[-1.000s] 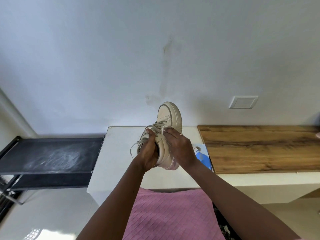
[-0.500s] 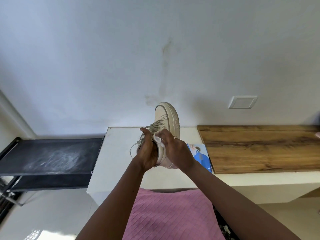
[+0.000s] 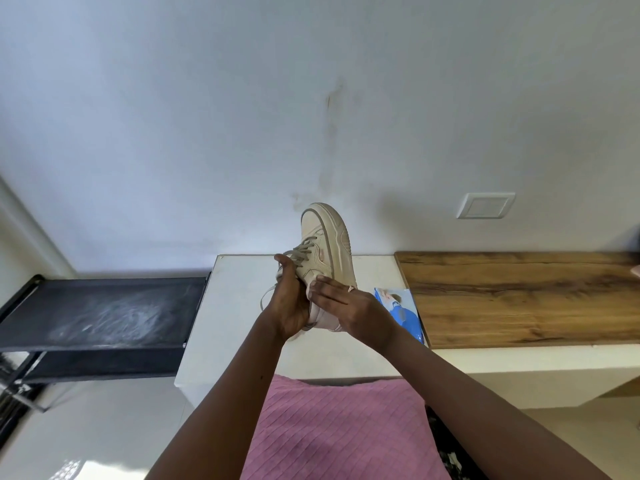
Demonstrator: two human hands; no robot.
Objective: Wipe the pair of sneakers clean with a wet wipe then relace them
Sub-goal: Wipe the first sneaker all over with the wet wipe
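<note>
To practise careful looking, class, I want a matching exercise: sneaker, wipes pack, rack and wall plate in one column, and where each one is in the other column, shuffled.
Column one
1. sneaker
2. wipes pack
3. rack
4. wall plate

Column two
a. flat on the counter
b. left of the counter
c. in the left hand, toe up
d. on the wall, above the wooden top

Pairs: 1-c, 2-a, 3-b, 4-d

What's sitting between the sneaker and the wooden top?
A blue pack lies on the white table between the sneaker and the wooden top, seen in the head view.
</note>
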